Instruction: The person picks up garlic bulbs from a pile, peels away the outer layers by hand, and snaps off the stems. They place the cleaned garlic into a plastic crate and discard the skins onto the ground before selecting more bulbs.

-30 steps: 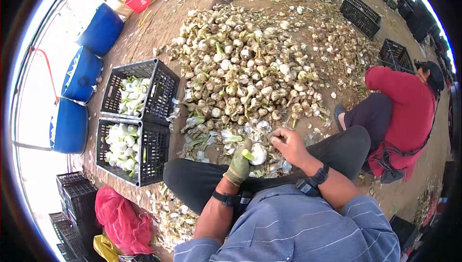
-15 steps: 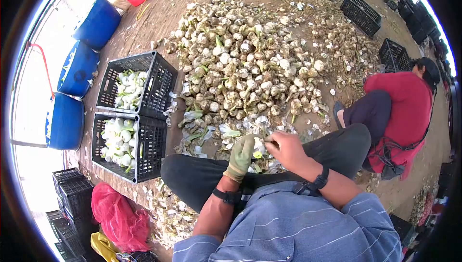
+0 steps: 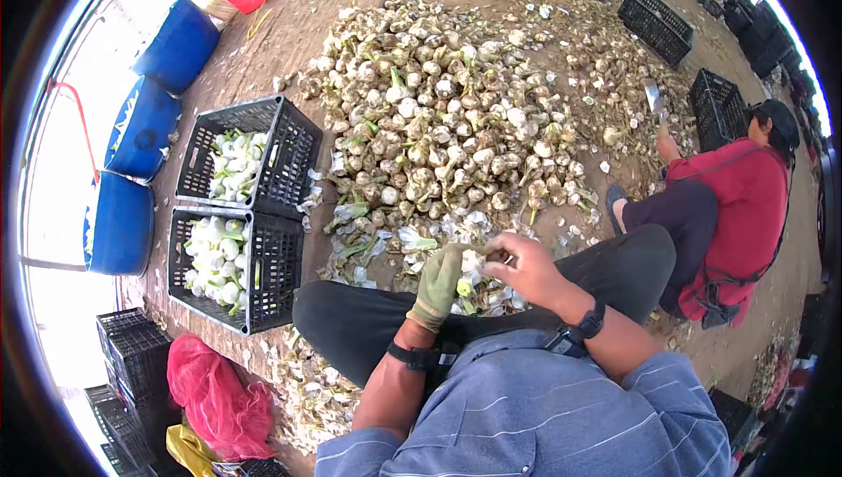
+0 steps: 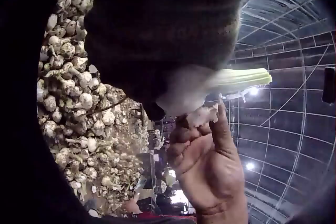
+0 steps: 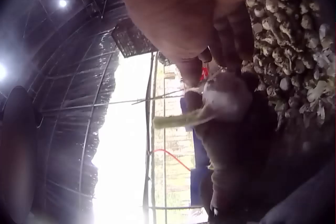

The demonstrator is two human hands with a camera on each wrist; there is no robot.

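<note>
My gloved left hand [image 3: 436, 287] grips a white garlic bulb [image 4: 181, 95] above my lap. The bulb's cut pale-green stem [image 4: 241, 78] sticks out past the glove, its end facing me in the head view. Close against the bulb is my bare right hand [image 3: 526, 268], thumb and fingers bent. A scrap of papery skin [image 4: 202, 116] is pinched in these fingers, as the left wrist view shows. In the right wrist view the bulb's white side lies just under the right fingertips. Beyond both hands spreads a large heap of untrimmed garlic [image 3: 447, 117].
Two black crates of cleaned garlic stand at left, the nearer crate [image 3: 276, 258] by my left knee. Blue barrels [image 3: 140, 126] line the wall behind them. At right a person in red [image 3: 741, 188] squats, holding up a broad blade [image 3: 652, 96]. Peeled skins litter the ground.
My right hand has moved from beside the garlic bulb to close against it. The left hand has turned the bulb. The person in red has raised a hand with a blade.
</note>
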